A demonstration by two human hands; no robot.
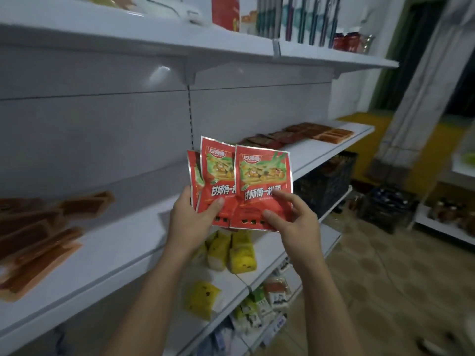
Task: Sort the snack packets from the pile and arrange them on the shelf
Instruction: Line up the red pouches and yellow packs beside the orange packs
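Both hands are up in front of the shelf [128,242], holding a fan of three red snack packets, upright, print facing the camera.

Left hand [191,219]: clenched on the fan's lower left corner. The thumb lies across the front of the middle packet [218,170] and the fingers are hidden behind. The third packet [193,173] shows only as a sliver just above this hand, tucked behind the middle one.

Right hand [295,219]: grasping the front packet [264,186] at its lower right. Thumb and forefinger are on the printed face; the other fingers are out of sight. The front packet overlaps the right edge of the middle packet and sits between the two hands.

The packets are in the air, not touching the shelf board.

Rest:
- Brown packets [38,240] lie flat on the same shelf, well to the left of the left hand.
- More dark packets [308,133] sit in a row on the shelf, beyond and above the right hand.
- Yellow packets [241,255] are on the lower shelf [272,253], directly below the hands, between the forearms.
- A black crate [326,183] is just right of the right hand, further back.
- The upper shelf [180,39] is above the hands, its goods blurred.
- Tiled floor [385,278] shows to the right.
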